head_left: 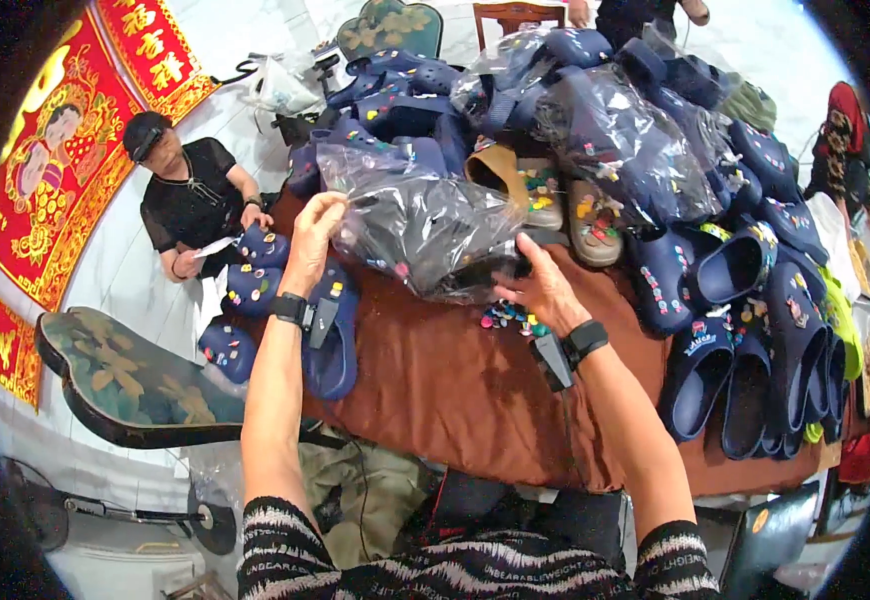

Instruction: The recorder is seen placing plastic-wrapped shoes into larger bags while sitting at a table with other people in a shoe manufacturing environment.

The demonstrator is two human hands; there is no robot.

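Above the brown tablecloth (pixel 425 360), a clear plastic bag (pixel 430 230) with dark clogs inside is held between my two hands. My left hand (pixel 317 235) pinches the bag's upper left corner, fingers closed. At the bag's right end, my right hand (pixel 545 285) grips it with the thumb on top; its other fingers are partly hidden. Under the right hand lie small colourful shoe charms (pixel 503 318). A navy clog (pixel 332 340) stands on the cloth beside my left wrist. Just behind the bag are a tan clog (pixel 498 170) and a grey-brown clog decorated with charms (pixel 595 225).
Navy clogs (pixel 735 260) are heaped along the table's right side and back, some in bags (pixel 625 130). At the left, a person in black (pixel 190 190) sits by several charm-covered clogs (pixel 255 285). A flowered chair (pixel 135 375) stands nearer. Other people are at the far side and right.
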